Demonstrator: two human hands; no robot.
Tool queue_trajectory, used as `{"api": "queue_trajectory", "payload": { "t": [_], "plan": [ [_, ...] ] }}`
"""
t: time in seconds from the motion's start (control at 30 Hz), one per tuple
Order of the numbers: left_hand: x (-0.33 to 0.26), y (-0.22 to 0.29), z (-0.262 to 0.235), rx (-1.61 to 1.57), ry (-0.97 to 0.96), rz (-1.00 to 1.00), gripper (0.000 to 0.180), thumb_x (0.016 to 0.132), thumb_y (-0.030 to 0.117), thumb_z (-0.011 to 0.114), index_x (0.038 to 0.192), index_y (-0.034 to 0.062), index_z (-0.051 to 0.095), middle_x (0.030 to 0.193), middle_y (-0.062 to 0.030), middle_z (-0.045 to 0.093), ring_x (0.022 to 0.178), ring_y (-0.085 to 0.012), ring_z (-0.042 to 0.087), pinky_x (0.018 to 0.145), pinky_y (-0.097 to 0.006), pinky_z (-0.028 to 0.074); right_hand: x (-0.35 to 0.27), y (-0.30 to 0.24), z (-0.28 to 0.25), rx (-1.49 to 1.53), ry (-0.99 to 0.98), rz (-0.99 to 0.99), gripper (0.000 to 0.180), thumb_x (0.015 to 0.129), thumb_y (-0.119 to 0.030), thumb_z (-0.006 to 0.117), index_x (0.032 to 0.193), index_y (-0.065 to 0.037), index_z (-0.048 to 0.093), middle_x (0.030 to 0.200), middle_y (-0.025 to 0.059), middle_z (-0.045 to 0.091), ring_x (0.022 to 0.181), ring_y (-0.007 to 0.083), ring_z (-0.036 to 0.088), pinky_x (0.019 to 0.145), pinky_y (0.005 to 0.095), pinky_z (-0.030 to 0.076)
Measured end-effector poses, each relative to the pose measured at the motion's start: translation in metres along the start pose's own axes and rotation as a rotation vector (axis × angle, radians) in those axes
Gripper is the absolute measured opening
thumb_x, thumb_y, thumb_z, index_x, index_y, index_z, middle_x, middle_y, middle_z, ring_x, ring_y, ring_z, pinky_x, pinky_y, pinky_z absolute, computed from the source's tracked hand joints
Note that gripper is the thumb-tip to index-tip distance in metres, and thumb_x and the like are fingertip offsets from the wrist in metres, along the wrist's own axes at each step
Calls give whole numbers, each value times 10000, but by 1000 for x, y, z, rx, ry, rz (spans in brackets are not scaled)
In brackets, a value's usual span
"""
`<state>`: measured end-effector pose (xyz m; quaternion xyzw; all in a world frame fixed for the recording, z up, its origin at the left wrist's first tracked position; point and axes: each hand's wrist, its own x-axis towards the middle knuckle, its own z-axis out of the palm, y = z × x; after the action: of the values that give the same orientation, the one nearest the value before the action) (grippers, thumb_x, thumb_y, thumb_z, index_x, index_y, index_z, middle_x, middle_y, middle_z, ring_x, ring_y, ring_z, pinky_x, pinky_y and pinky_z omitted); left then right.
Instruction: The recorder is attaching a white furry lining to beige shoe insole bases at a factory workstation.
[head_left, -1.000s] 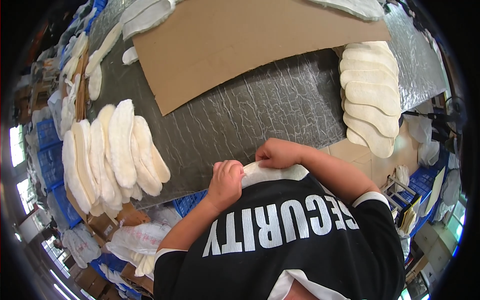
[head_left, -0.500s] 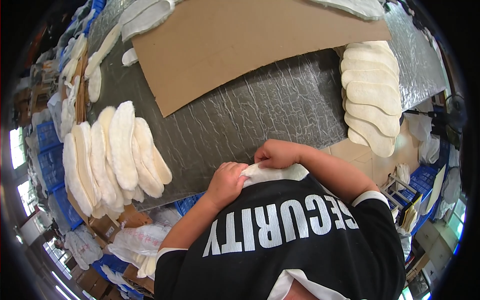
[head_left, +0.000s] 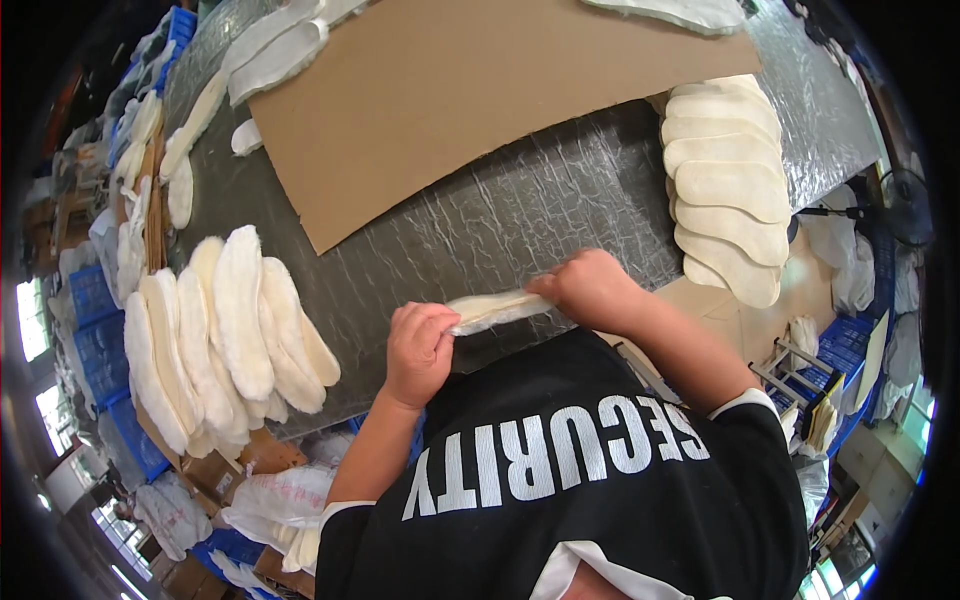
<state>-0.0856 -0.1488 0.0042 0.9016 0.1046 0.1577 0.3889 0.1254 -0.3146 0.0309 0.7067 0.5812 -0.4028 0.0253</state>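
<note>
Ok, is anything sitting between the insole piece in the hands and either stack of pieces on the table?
Nothing visible. The insole piece is pinched between the left hand and right hand over bare table. Only open surface separates it from the fleecy stack on the left and the flat stack on the right.

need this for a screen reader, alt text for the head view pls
Both hands, left hand and right hand, hold a pale fleecy insole at the near edge of a grey table, with insole stacks either side and cardboard sheet beyond.
</note>
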Motion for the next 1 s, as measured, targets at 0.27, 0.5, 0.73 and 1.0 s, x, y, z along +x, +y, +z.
{"api": "queue_trajectory", "payload": {
  "t": [0.27, 0.5, 0.73, 1.0],
  "plan": [
    [-5, -16, 16, 196, -161, 38, 313, 671, 183, 771, 914, 62, 616, 1024, -95, 597, 961, -296, 558, 830, -410, 418, 15, 21, 71, -57, 600, -225, 460, 758, -257, 698, 1180, -100, 605, 1394, 95, 467, 1337, 274, 377, 960, 437, 381],
    [31, -8, 74, 481, -270, -74, 813, 772, 380, 688, 1355, -74, 352, 1485, -209, 281, 1398, -347, 222, 1125, -536, 126, 70, 13, 56, -137, 853, 37, 535, 841, -395, 587, 1309, -143, 531, 1481, 103, 357, 1423, 297, 213, 1120, 536, 130],
    [43, -12, 82, 555, -375, -221, 929, 772, 469, 673, 1407, -86, 285, 1527, -228, 193, 1439, -341, 125, 1129, -572, 70, 85, 20, 56, -85, 787, 177, 587, 853, -448, 542, 1374, -186, 473, 1531, 80, 278, 1447, 291, 140, 1127, 570, -5],
    [32, 0, 64, 326, -344, -233, 705, 646, 379, 793, 1180, 19, 505, 1213, -159, 552, 1149, -336, 505, 937, -453, 397, 55, 51, 76, 256, 1346, -38, 334, 800, -65, 549, 1131, -36, 585, 1322, 176, 522, 1309, 386, 382, 1076, 489, 291]
  ]
}}
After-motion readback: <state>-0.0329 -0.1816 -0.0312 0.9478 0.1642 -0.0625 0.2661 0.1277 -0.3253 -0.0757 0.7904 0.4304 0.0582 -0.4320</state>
